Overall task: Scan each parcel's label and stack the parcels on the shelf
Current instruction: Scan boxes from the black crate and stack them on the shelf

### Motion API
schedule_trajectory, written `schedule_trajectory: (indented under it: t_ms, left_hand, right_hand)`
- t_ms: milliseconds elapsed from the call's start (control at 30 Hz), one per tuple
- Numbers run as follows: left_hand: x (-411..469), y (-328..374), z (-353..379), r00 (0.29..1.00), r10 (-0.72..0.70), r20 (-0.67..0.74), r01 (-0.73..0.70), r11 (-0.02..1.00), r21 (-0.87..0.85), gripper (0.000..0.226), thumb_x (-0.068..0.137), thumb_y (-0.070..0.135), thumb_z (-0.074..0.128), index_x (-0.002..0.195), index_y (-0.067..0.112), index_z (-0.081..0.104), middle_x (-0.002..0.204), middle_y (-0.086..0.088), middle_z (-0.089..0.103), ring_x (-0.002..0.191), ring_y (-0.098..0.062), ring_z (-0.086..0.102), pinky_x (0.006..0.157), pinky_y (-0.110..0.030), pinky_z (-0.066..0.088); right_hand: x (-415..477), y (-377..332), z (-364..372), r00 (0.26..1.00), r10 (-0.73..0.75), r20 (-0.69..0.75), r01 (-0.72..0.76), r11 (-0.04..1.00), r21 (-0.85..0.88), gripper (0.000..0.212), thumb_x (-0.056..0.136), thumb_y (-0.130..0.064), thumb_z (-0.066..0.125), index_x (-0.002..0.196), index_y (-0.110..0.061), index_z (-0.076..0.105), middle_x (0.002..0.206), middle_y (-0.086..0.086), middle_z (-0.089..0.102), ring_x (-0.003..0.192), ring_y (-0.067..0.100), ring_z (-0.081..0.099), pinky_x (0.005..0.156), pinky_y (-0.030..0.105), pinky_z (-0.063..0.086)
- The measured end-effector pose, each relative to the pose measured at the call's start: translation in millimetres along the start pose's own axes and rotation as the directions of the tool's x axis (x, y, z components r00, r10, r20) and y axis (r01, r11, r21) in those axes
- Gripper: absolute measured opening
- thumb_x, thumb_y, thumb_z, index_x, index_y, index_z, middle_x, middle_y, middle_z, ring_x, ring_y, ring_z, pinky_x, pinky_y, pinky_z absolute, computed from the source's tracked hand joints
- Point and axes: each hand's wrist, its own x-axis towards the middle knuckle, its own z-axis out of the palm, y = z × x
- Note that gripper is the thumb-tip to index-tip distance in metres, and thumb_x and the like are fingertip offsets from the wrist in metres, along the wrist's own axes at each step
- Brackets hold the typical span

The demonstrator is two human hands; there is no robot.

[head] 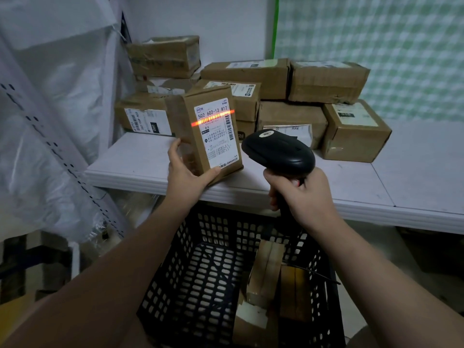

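The white shelf (140,156) spans the view at waist height; its rear half carries the stacked parcels (326,81), brown cartons piled against the wall. Below the shelf edge stands the black basket (190,247); a few unscanned parcels (266,262) lie in its right side.

The held parcel (213,136) is upright above the shelf's front edge, label face turned toward the scanner (278,149). The left hand (185,172) grips its lower left corner; fingers wrap the side, thumb presses the lower front edge. The right hand (298,194) is closed around the scanner handle; the trigger finger is hidden, so trigger state cannot be told.

The label (217,131) is white and unobstructed; the red scan line (213,118) crosses its upper barcode from edge to edge.

Step in hand: scanning, judged by the beam on the barcode; whether it has registered cannot be told. Next move, as a judgement: lower the scanner clear; carry the parcel back to the pile; set it flat on a stable carton; then reach into the basket.
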Motion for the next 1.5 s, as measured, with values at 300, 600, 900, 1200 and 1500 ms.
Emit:
schedule_trajectory:
  t_ms: [300,600,900,1200,1500]
  left_hand:
    - [-1,0,0,1.000,-0.017,-0.002,0.017,1.000,0.012,0.113,0.046,0.060,0.081,0.133,0.058,0.011,0.141,-0.005,0.043,0.124,-0.022,0.052,0.105,-0.049,0.043]
    - [-28,21,15,0.975,0.048,0.218,0.001,0.976,-0.217,0.102,0.076,0.034,0.076,0.145,0.050,0.003,0.146,0.000,0.045,0.127,-0.016,0.051,0.103,-0.040,0.045]
    - [-39,84,90,0.931,-0.076,0.357,0.239,0.865,-0.441,0.102,0.056,0.059,0.067,0.144,0.047,0.017,0.133,0.013,0.054,0.119,-0.012,0.054,0.105,-0.047,0.041]
    - [-56,111,139,0.880,-0.070,0.470,0.208,0.946,-0.249,0.133,0.051,0.070,0.078,0.150,0.034,-0.004,0.154,0.003,0.032,0.137,-0.018,0.038,0.113,-0.042,0.030]
    - [20,164,115,0.601,0.440,0.667,-0.775,0.119,0.620,0.120,0.072,0.054,0.073,0.143,0.043,-0.023,0.159,-0.015,-0.007,0.146,-0.032,-0.009,0.115,-0.053,-0.009]
  right_hand:
    - [-1,1,-1,1.000,-0.018,0.008,0.018,1.000,0.014,0.020,0.088,-0.012,0.068,0.082,0.006,0.062,0.067,0.030,0.058,0.053,0.024,0.059,0.054,0.040,0.054]
    - [7,9,-3,0.997,0.073,0.001,-0.073,0.990,0.119,0.003,0.087,-0.016,0.070,0.089,-0.016,0.068,0.076,0.014,0.065,0.067,0.016,0.063,0.056,0.023,0.054]
    - [12,12,-37,0.938,0.108,-0.329,0.030,0.921,0.387,0.024,0.071,-0.037,0.082,0.092,-0.030,0.071,0.092,0.010,0.068,0.102,0.033,0.065,0.098,0.059,0.047]
    - [37,-3,-81,0.873,0.077,-0.482,0.152,0.896,0.417,0.035,0.080,-0.005,0.076,0.114,-0.006,0.067,0.107,0.010,0.073,0.103,0.026,0.069,0.093,0.050,0.054]
    - [87,-10,-128,0.960,0.057,-0.274,0.023,0.959,0.281,0.044,0.075,-0.022,0.078,0.115,-0.012,0.065,0.098,0.011,0.075,0.090,0.029,0.072,0.080,0.048,0.058]
